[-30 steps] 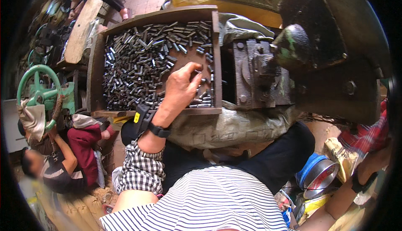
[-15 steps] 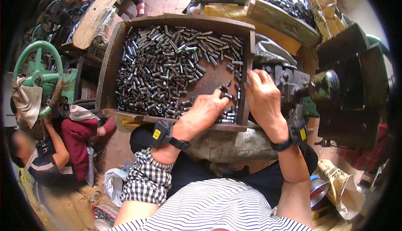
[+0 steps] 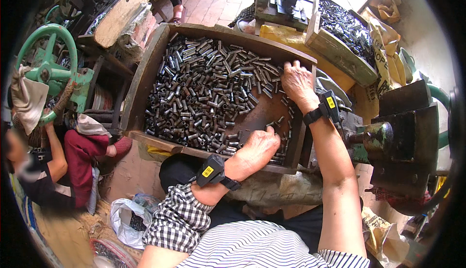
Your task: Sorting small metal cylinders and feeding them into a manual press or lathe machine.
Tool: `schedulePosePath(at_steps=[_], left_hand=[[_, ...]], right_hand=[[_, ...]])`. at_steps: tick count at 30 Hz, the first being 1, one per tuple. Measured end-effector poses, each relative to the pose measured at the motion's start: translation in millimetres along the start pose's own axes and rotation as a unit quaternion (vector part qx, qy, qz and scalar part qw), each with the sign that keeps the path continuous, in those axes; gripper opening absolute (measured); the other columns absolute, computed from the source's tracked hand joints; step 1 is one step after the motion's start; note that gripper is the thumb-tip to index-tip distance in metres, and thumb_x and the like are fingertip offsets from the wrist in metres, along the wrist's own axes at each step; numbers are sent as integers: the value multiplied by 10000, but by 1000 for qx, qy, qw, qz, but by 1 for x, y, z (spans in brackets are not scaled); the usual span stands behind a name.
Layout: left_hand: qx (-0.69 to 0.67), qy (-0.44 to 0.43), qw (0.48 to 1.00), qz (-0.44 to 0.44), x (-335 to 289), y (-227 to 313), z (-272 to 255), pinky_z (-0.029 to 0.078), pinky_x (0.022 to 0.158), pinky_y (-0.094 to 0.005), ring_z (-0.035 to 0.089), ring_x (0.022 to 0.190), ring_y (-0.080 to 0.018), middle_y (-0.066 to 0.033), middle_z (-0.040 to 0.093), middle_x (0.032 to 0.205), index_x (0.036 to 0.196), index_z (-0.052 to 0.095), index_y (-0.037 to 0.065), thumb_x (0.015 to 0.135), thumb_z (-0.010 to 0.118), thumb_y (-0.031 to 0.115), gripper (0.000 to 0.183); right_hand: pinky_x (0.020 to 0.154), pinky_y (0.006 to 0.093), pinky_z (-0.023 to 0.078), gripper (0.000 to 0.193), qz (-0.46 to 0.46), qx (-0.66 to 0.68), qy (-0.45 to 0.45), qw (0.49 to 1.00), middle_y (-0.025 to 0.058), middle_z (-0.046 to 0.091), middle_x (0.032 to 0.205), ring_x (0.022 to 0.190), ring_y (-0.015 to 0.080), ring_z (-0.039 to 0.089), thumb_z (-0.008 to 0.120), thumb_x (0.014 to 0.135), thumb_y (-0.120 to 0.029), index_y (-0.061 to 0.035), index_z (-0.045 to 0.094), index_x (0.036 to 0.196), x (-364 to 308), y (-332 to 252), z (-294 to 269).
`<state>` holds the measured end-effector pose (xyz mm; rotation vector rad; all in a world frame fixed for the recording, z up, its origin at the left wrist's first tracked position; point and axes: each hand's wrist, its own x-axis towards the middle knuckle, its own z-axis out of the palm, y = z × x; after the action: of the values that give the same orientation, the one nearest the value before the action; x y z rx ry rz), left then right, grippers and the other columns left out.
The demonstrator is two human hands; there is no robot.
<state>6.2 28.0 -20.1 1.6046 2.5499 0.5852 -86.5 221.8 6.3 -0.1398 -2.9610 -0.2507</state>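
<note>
Right hand (image 3: 297, 81) had moved from the tray's near right corner to its far right edge, fingers spread on tubes (image 3: 204, 93) | left hand (image 3: 257, 146) curled at near edge, grip unclear | tubes: stiff, smooth, light metal, roll easily; pinch mid-length | tray (image 3: 141, 78).

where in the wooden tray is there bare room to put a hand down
Bare wood shows in the tray between the left hand and right hand, along the right wall. The left and middle are crowded with metal tubes.
</note>
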Motion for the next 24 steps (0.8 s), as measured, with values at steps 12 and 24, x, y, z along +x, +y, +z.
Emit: schedulePosePath(at_steps=[12, 24], left_hand=[[-16, 5, 1000, -15, -25, -22, -1, 510, 613, -400, 633, 703, -302, -145, 600, 764, 820, 541, 25, 747, 574, 93, 105], [-232, 148, 953, -129, -23, -33, -25, 492, 550, -400, 635, 625, -322, -170, 611, 675, 917, 500, 9, 904, 538, 173, 169]], right_hand=[[611, 394, 521, 109, -81, 129, 41, 987, 168, 544, 845, 757, 313, 620, 568, 748, -61, -29, 529, 845, -93, -46, 3], [583, 420, 476, 145, -71, 278, 13, 958, 155, 574, 737, 672, 354, 597, 602, 789, -160, -35, 533, 816, -148, -21, -54]])
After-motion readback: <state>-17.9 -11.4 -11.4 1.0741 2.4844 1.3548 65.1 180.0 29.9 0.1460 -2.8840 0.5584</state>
